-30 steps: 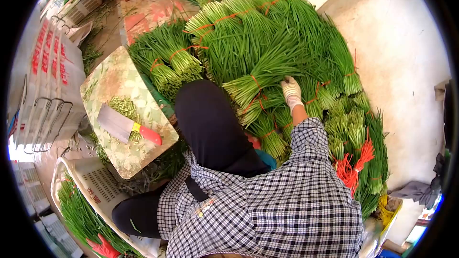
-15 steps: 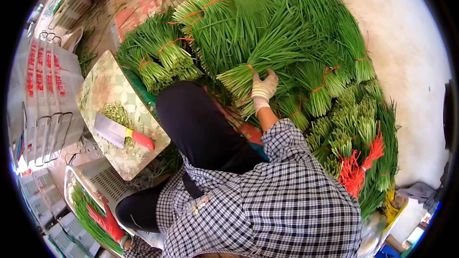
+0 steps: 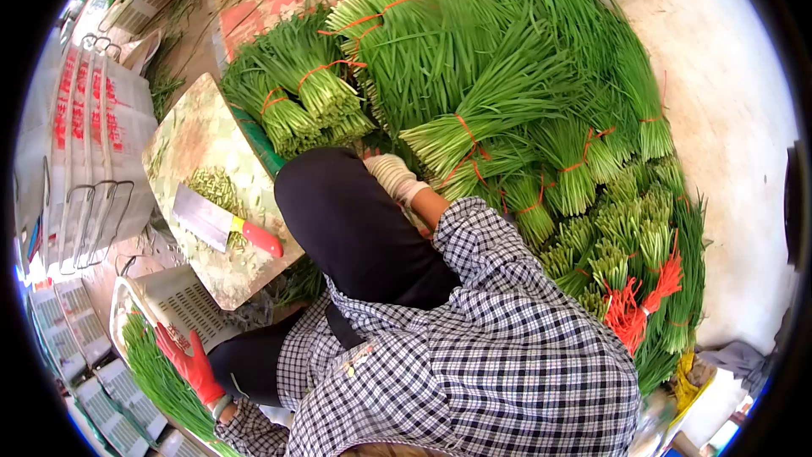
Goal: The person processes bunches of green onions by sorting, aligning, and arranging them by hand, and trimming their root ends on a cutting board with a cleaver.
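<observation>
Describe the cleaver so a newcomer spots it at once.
Find the big pale board left of the black-trousered knee. On it, beside a heap of chopped green bits, lies the cleaver. Its metal blade and yellow-collared red handle set it apart from the bits.

R hand (image 3: 396, 179): matt white knit glove (image 3: 389, 174), ribbed. L hand (image 3: 191, 366): smooth red glove (image 3: 198, 372), rubber-look. Left of R hand: knife (image 3: 222, 223), shiny metal blade (image 3: 200, 216), glossy plastic-look hdl (image 3: 264, 240); board (image 3: 193, 129), worn, rough. By L hand: crate (image 3: 179, 300), matt plastic.
</observation>
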`<control>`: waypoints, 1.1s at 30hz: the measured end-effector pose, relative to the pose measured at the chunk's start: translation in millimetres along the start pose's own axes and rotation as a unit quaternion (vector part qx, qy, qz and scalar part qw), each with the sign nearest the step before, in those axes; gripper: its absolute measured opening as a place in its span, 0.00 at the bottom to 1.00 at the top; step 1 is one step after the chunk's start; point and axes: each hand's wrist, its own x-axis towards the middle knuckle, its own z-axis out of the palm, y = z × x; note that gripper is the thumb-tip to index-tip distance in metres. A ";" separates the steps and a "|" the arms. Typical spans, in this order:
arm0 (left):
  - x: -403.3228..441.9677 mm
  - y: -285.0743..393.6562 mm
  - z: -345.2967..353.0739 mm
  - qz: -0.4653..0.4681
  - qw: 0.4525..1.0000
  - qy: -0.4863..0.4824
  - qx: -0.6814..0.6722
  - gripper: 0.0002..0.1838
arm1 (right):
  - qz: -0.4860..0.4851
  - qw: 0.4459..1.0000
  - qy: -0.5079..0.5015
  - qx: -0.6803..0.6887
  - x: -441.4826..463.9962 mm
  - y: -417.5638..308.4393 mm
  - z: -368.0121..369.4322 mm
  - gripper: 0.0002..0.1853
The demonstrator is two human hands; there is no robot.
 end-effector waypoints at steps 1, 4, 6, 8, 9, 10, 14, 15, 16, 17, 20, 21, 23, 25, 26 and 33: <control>-0.3 -0.7 -0.6 0.007 1.000 -0.002 -0.014 0.39 | 0.042 0.996 -0.072 0.028 5.1 -7.7 -17.1 0.13; -4.6 -7.7 1.7 -0.004 1.000 0.003 -0.009 0.39 | 0.026 0.993 -0.025 0.113 17.4 -12.4 -53.7 0.12; -6.6 0.3 2.0 -0.027 0.999 0.003 -0.038 0.40 | 0.000 0.996 -0.020 0.087 29.3 -24.9 -84.9 0.12; -10.7 -7.9 17.3 -0.032 0.997 0.000 -0.075 0.40 | -0.015 0.997 -0.015 0.073 38.4 -41.2 -114.7 0.12; -9.1 3.3 14.9 -0.033 0.993 -0.005 -0.113 0.40 | -0.038 0.997 -0.002 0.067 44.4 -51.1 -132.0 0.12; -10.4 14.8 12.0 -0.045 0.995 -0.001 -0.094 0.39 | -0.076 0.996 0.020 0.053 50.6 -61.9 -149.5 0.12; -12.9 24.9 9.9 -0.026 0.998 0.026 -0.048 0.37 | -0.213 0.966 0.090 0.116 41.5 -143.0 -207.4 0.11; -17.6 23.2 13.3 -0.047 0.997 0.030 -0.047 0.36 | -0.264 0.949 0.100 0.143 35.9 -167.4 -213.4 0.10; -21.6 21.4 15.4 -0.050 0.997 0.042 -0.034 0.36 | -0.297 0.937 0.085 0.166 25.2 -196.1 -221.5 0.09; -27.5 14.6 21.5 -0.055 0.996 0.059 -0.033 0.36 | -0.330 0.923 0.071 0.186 15.4 -224.1 -227.0 0.08; -41.5 -15.0 44.2 -0.072 0.990 0.091 -0.079 0.37 | -0.408 0.896 -0.011 0.177 4.1 -284.1 -218.2 0.08; -41.3 -13.9 44.8 -0.080 0.987 0.109 -0.091 0.37 | -0.451 0.872 -0.015 0.192 3.6 -304.6 -214.4 0.08; -40.9 -21.4 46.9 -0.086 0.982 0.124 -0.110 0.36 | -0.450 0.866 -0.067 0.206 1.7 -341.9 -201.7 0.08; -40.8 -18.4 39.6 -0.116 0.970 0.139 -0.160 0.36 | -0.455 0.854 -0.115 0.223 4.7 -375.9 -177.4 0.07; -36.8 -17.6 44.0 -0.127 0.957 0.146 -0.215 0.35 | -0.436 0.858 -0.149 0.228 6.8 -385.5 -160.8 0.07; -48.6 -26.3 50.5 -0.215 0.875 0.214 -0.377 0.32 | -0.417 0.886 -0.177 0.103 59.4 -479.9 -49.1 0.11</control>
